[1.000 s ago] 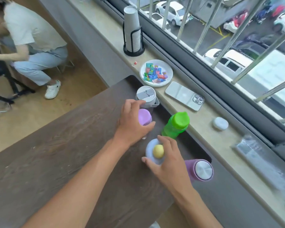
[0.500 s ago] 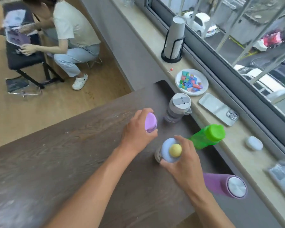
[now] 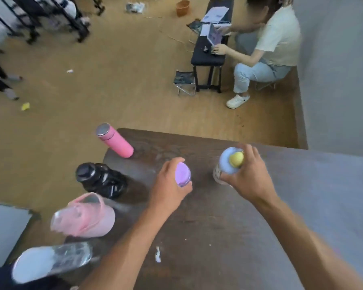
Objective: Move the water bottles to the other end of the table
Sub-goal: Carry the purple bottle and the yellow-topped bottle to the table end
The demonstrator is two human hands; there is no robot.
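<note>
Leftmost, a clear bottle, a pale pink bottle, a black bottle and a pink flask stand on the table | left hand grips a purple-capped bottle above mid-table | right hand grips a blue-lidded, yellow-knobbed bottle, near the far edge.

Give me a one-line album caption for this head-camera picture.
Left hand and right hand each carry a bottle over a dark table toward four standing bottles.
</note>
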